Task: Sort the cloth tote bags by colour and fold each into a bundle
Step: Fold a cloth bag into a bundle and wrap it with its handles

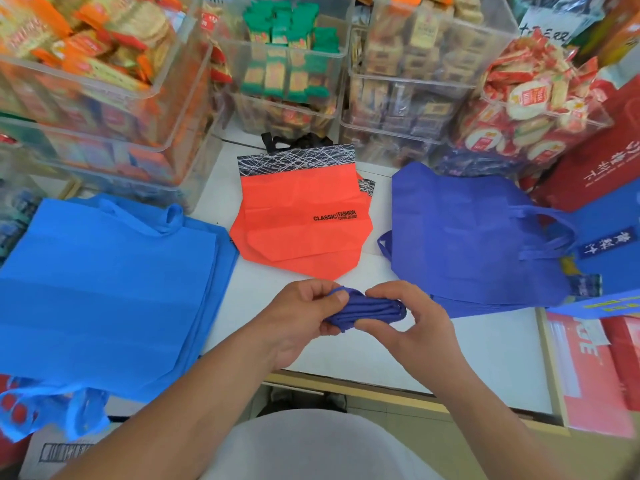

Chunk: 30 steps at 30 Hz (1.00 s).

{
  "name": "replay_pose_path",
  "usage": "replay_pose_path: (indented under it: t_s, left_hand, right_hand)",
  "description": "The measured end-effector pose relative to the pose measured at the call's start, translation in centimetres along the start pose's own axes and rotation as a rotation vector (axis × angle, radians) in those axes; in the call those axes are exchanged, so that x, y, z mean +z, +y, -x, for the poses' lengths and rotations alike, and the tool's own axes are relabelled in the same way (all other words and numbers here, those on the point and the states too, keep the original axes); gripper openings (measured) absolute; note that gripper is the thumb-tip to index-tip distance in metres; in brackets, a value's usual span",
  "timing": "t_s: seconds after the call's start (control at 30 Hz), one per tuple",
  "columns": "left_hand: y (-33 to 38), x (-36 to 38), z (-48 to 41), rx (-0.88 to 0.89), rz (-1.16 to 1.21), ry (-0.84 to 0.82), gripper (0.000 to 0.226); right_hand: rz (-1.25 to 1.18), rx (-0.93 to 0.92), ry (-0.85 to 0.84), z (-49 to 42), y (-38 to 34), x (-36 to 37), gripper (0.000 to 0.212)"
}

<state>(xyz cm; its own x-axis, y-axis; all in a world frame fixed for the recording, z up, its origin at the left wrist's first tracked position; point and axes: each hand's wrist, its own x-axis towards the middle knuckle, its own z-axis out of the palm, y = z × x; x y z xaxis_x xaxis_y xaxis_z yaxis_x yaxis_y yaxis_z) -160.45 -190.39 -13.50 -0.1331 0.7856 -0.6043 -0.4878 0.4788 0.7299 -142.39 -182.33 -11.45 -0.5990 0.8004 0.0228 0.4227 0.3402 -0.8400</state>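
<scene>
Head view: two hands hold one dark blue bundle (pixel 367 311) just in front of the orange bag (pixel 301 220), above the white bench (pixel 450 355). The left hand (pixel 294 323) curls round the bundle's left end and the right hand (pixel 415 327) pinches its right end. Left of the orange bag lies one pile of light blue bags (pixel 104 289). Right of it lies one pile of dark blue bags (pixel 474 237). Clear snack bins (pixel 287 81) stand behind it.
</scene>
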Motion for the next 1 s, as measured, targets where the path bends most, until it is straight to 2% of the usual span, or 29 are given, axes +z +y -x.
replay_pose_path:
  t_s: [0.1, 0.17, 0.3, 0.4, 0.5, 0.57, 0.7, 0.77, 0.9, 1.0]
  left_hand:
    - [-0.2, 0.3, 0.0, 0.027, 0.023, -0.018, 0.015]
    - [-0.1, 0.6, -0.1, 0.067, -0.061, 0.011, 0.013]
    - [-0.1, 0.8, -0.6, 0.223, -0.469, 0.107, 0.013]
    - [-0.2, 1.0, -0.7, 0.392, -0.901, 0.139, 0.014]
    - [0.2, 2.0, -0.1, 0.388, -1.239, 0.158, 0.019]
    - [0.5, 2.2, 0.0, 0.357, -1.206, 0.137, 0.021]
    - [0.4, 1.6, 0.1, 0.242, -0.805, 0.004, 0.013]
    - [0.4, 1.5, 0.1, 0.213, -0.7, 0.014, 0.015]
    - [0.3, 1.7, -0.2, 0.179, -0.68, 0.083, 0.021]
    - [-0.2, 2.2, 0.1, 0.265, -0.877, 0.146, 0.023]
  right_hand:
    - [-0.037, 0.052, -0.067, -0.1, -0.4, -0.3, 0.033]
    - [-0.041, 0.086, -0.109, -0.3, 0.0, -0.2, 0.028]
    - [0.128, 0.007, -0.133, -0.2, 0.9, 0.8, 0.012]
    - [0.224, -0.077, -0.136, -0.1, 1.5, 1.4, 0.01]
    - [0.251, -0.095, -0.127, 0.1, 1.7, 1.7, 0.009]
    - [0.266, -0.112, -0.121, 0.1, 1.9, 1.7, 0.008]
    - [0.332, -0.145, -0.143, -0.5, 2.1, 1.4, 0.008]
    - [0.363, -0.155, -0.164, -0.6, 2.3, 1.6, 0.009]
    - [0.434, -0.196, -0.164, -0.5, 2.6, 2.2, 0.01]
    - [0.517, -0.25, -0.133, -0.6, 2.3, 2.9, 0.012]
